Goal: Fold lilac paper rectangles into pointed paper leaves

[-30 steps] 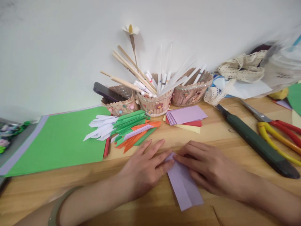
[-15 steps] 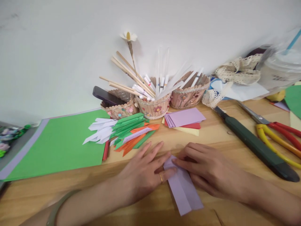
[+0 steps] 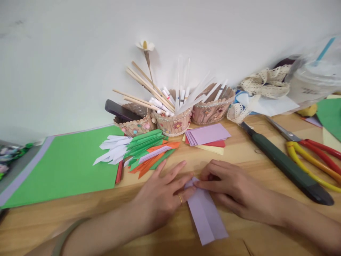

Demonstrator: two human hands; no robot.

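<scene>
A purple paper rectangle (image 3: pixel 206 213) with a lengthwise crease lies on the wooden table at a slant. My left hand (image 3: pixel 165 195), a ring on one finger, has its thumb on the paper's far end and its forefinger at the edge there. The other left fingers are spread over the table. From the other side my right hand (image 3: pixel 229 188) is closed, with thumb and forefinger at the same far end of the paper. The fingers partly cover that end. Just beyond lie folded paper pieces (image 3: pixel 144 149) in white, green, orange and purple.
A stack of purple slips (image 3: pixel 209 134) sits on red and yellow ones. Decorated baskets (image 3: pixel 173 124) with markers and sticks stand by the wall. A green-handled tool (image 3: pixel 287 163) and scissors (image 3: pixel 301 145) lie right. Green sheets (image 3: pixel 69 160) lie left; a plastic cup (image 3: pixel 317 78) stands back right.
The view has shifted slightly. Both hands stay at the paper's far end, with only small movements of the fingers.
</scene>
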